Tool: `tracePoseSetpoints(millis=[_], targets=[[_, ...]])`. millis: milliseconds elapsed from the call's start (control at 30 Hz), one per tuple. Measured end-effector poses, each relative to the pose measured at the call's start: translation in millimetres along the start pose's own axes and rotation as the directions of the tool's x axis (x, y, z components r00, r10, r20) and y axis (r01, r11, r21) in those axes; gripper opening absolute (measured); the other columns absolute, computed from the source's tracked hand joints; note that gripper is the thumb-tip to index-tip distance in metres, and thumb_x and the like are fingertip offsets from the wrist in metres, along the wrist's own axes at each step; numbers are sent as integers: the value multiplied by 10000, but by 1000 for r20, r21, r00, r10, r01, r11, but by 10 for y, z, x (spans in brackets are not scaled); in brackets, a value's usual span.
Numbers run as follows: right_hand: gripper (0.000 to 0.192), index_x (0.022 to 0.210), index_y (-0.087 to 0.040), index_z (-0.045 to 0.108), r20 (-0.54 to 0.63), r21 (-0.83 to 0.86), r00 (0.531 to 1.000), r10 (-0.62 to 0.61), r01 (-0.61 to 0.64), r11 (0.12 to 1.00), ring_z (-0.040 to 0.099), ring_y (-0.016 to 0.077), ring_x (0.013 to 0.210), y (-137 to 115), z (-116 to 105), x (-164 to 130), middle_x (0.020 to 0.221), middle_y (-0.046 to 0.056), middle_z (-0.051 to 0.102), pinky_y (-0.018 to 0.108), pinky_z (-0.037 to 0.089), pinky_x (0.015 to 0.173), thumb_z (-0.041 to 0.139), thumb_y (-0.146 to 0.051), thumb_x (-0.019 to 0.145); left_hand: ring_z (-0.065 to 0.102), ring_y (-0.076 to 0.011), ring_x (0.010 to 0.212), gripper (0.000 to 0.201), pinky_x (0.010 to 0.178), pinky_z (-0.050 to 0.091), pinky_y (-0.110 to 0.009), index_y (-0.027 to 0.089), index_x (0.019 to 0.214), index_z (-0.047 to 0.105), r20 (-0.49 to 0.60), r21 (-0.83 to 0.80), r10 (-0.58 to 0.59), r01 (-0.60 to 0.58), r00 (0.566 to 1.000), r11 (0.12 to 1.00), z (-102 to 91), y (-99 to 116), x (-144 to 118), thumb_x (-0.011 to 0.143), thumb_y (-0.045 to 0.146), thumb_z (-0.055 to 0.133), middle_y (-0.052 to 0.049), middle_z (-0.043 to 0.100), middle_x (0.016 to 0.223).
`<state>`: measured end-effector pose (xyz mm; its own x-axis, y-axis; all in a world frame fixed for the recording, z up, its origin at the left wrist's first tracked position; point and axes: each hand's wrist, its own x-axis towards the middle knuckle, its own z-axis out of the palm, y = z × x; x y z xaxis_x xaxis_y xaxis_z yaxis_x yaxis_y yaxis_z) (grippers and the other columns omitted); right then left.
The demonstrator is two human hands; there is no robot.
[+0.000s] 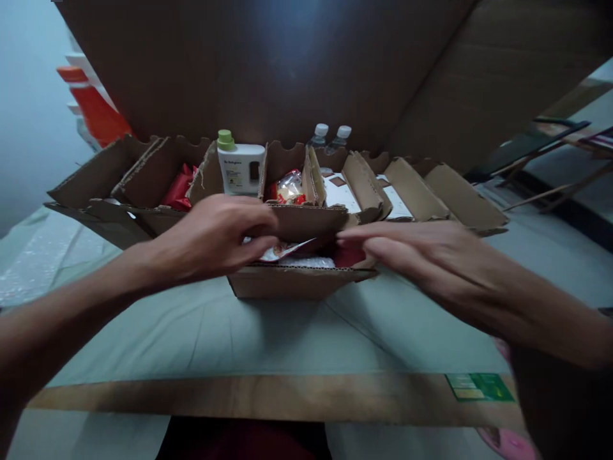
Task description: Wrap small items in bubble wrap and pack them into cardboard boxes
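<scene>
A printed packet sits tilted in the open mouth of a small cardboard box, above bubble wrap and beside a dark red item. The left hand reaches in from the left, fingers curled and thumb tip at the packet's edge; whether they pinch it, I cannot tell. The right hand stretches flat over the box's right end, fingers straight and together, thumb just below. Directly behind runs a row of cardboard compartments, holding a red pouch, a white bottle with a green cap, a clear-and-red package and white cartons. Two white-capped bottles stand farther back. Pale green cloth lies beneath, edged by a wooden strip.
</scene>
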<state>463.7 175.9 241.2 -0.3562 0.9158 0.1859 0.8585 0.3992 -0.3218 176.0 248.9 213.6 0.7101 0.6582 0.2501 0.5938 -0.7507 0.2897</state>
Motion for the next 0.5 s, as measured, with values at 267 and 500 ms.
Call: tracePoseSetpoints(millis=[267, 500], targets=[[552, 1135, -182, 711, -130, 244, 942, 311, -273, 931, 753, 279, 856, 437, 836, -562, 1040, 118, 791, 406, 609, 745, 650, -644, 839, 484, -326, 1441, 804, 1124, 470, -478, 263, 1574, 358, -180, -669, -660, 401, 730, 626, 1128, -30, -1204, 875, 487, 687, -144, 436, 1616], [471, 974, -133, 727, -223, 441, 841, 494, -365, 820, 727, 340, 900, 68, 1513, -412, 956, 157, 783, 467, 576, 827, 631, -561, 802, 481, -340, 1438, 922, 1198, 396, -490, 160, 1561, 322, -76, -871, -663, 274, 745, 408, 1574, 125, -1021, 816, 550, 700, -199, 473, 1560]])
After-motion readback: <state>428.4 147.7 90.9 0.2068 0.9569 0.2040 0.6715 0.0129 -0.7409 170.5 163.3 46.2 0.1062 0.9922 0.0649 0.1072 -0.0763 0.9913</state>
